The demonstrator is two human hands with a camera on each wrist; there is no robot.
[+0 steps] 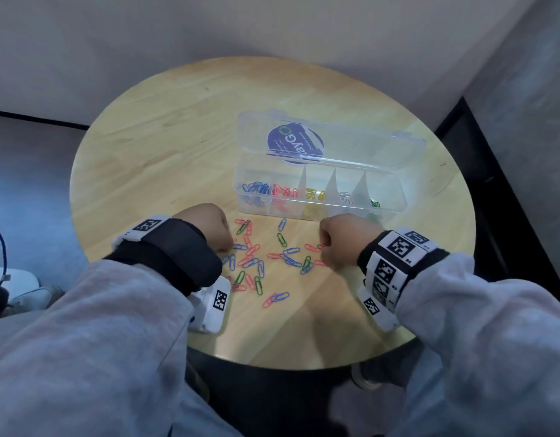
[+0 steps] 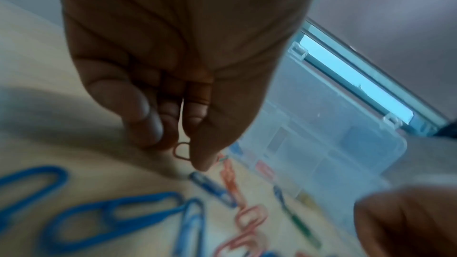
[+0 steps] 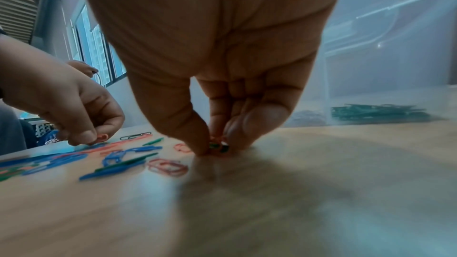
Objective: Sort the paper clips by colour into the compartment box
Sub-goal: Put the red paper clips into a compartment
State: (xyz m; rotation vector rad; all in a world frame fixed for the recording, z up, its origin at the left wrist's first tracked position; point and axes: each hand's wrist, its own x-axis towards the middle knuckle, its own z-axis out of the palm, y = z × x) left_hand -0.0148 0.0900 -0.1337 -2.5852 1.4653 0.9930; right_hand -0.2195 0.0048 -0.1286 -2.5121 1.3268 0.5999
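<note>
Left hand [image 1: 206, 227] sits at the left edge of the loose paper clips [image 1: 259, 263] on the round wooden table [image 1: 152, 146], knuckles up in the head view, fingers curled down. The left wrist view shows thumb and fingertips [image 2: 150, 122] pinching a red clip [image 2: 181, 150] just at the tabletop – only its loop end sticks out below the fingers. Blue, red and green clips lie scattered between the two hands, some overlapping, all on the table in front of the box.

Right hand [image 1: 341, 239] is at the right edge of the same scatter, also curled. The right wrist view shows thumb and fingers closed together on a small tangle of clips [image 3: 219, 145], red and green both visible there – cannot tell how many it has hold of, or whether they are lifted off the wood.

Compartment box [image 1: 395, 197] stands open behind the hands toward the right, clear plastic, lid tipped back with a round blue label [image 1: 293, 143] on it. Compartments left to right: blue clips, red, yellow, silver-looking ones, green at the far right end
</note>
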